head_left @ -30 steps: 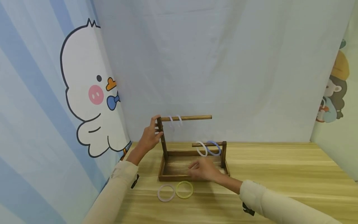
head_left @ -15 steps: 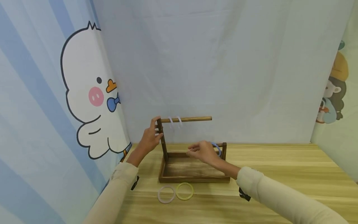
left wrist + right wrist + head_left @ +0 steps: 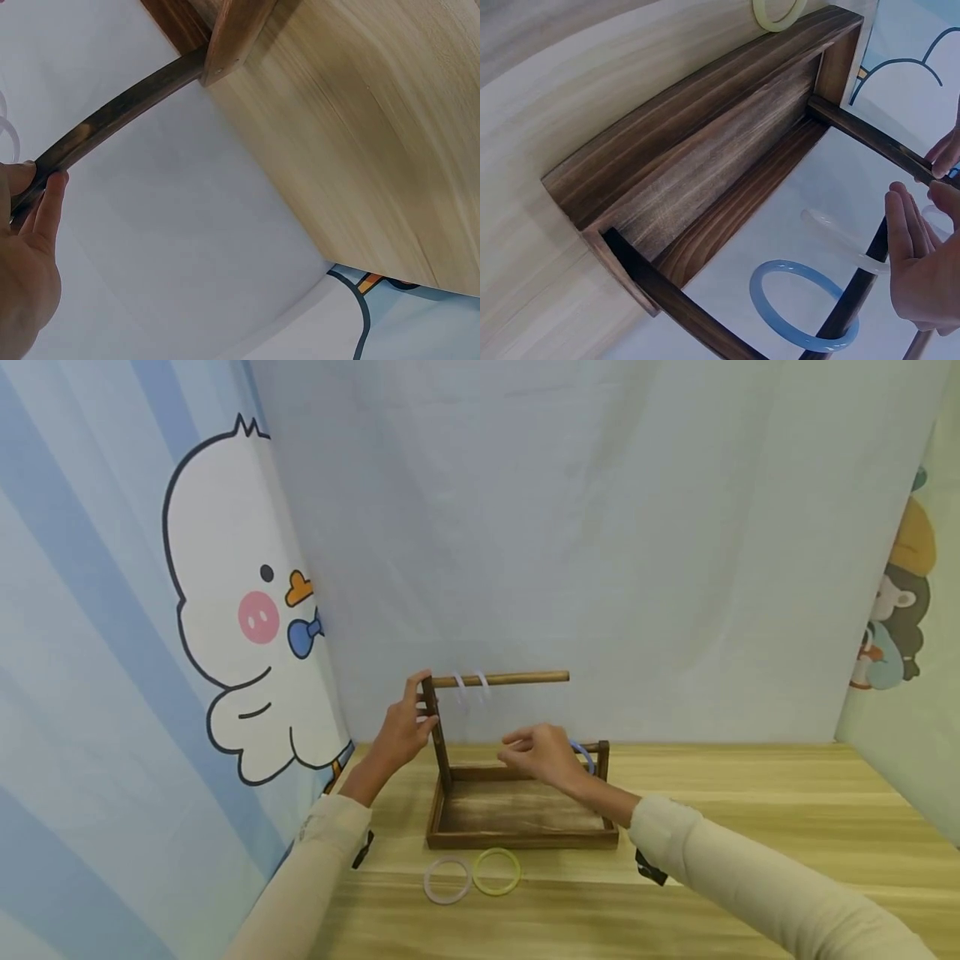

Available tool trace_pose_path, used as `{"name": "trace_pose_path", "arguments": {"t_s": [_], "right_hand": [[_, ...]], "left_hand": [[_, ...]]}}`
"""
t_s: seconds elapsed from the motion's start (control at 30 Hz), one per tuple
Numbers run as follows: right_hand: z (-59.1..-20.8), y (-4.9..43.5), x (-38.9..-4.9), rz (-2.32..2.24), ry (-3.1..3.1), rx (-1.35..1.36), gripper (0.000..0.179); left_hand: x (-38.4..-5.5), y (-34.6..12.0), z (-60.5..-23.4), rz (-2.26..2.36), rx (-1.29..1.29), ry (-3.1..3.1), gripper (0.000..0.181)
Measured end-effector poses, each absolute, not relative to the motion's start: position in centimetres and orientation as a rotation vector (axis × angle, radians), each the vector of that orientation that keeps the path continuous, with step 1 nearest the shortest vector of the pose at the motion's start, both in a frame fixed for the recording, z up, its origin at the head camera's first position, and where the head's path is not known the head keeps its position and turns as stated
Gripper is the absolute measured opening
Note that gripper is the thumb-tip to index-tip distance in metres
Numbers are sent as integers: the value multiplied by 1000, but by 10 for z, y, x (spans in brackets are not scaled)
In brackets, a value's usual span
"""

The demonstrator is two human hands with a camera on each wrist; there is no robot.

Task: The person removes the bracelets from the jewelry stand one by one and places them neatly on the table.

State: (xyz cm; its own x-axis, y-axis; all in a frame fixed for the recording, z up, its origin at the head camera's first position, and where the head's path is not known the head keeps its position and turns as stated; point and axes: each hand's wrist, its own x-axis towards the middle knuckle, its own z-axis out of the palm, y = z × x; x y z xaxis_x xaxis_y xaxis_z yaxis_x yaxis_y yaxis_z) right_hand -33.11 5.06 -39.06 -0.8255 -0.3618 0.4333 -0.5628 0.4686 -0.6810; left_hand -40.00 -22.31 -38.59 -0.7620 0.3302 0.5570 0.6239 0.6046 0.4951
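Observation:
My left hand [image 3: 403, 727] grips the tall left post [image 3: 112, 112] of a dark wooden rack, thumb on one side and fingers on the other. My right hand [image 3: 546, 758] is at the free end of the lower bar [image 3: 855, 296], its fingers fairly straight and the thumb apart from them in the right wrist view. A whitish translucent ring [image 3: 840, 238] hangs on that bar right beside its fingers; the hand hides it in the head view. Further along the bar hangs a blue ring [image 3: 761, 304]. Two pale lilac rings [image 3: 482, 685] hang on the upper bar [image 3: 528, 677].
A pinkish ring [image 3: 447, 881] and a yellow-green ring [image 3: 497, 872] lie side by side on the wood-grain table [image 3: 735, 860], in front of the rack's shallow tray base [image 3: 525, 841]. Behind is a pale curtain [image 3: 637, 568], and a striped cartoon curtain [image 3: 97, 652] borders the left side.
My right hand has risen from over the tray to the lower bar, now covering the whitish ring in the head view. My left hand keeps its grip on the post.

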Motion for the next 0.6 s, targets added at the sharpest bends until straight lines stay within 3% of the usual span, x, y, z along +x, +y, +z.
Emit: {"name": "trace_pose_path", "arguments": {"t_s": [0.6], "right_hand": [[-368,29,-356,1249,-2360,708,45]], "left_hand": [[-400,-224,-386,-968,-731,-2437,79]]}}
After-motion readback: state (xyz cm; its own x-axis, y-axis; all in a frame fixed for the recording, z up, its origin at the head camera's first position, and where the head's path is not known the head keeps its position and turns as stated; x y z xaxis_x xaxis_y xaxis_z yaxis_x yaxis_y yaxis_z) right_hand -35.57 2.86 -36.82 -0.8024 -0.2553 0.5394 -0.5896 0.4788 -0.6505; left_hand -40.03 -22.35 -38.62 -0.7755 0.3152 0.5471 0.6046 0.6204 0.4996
